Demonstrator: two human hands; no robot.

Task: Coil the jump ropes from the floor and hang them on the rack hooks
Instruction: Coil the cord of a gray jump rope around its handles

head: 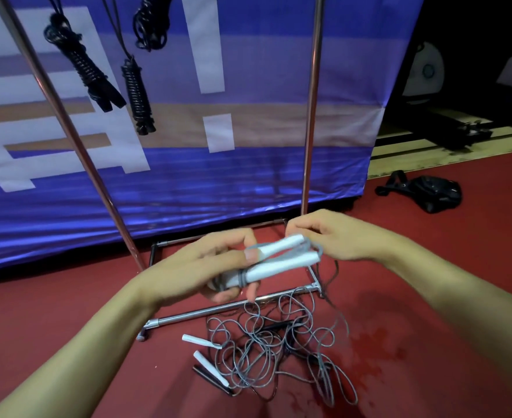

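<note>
Three black coiled ropes point(97, 67) already hang high on the rack point(310, 122). In front of its base, the left hand point(200, 267) grips a white-handled rope point(278, 257) while the right hand point(336, 236) pinches its grey cord at the handle tips, the wrapping judged unfinished. A tangle of ropes point(278, 354) lies on the floor just before the base, not yet coiled.

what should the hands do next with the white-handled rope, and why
Probably keep winding: the left hand grips the paired white handles, with a few turns round them, while the right hand pinches the grey cord, and much of it seems to trail to the floor tangle.
</note>
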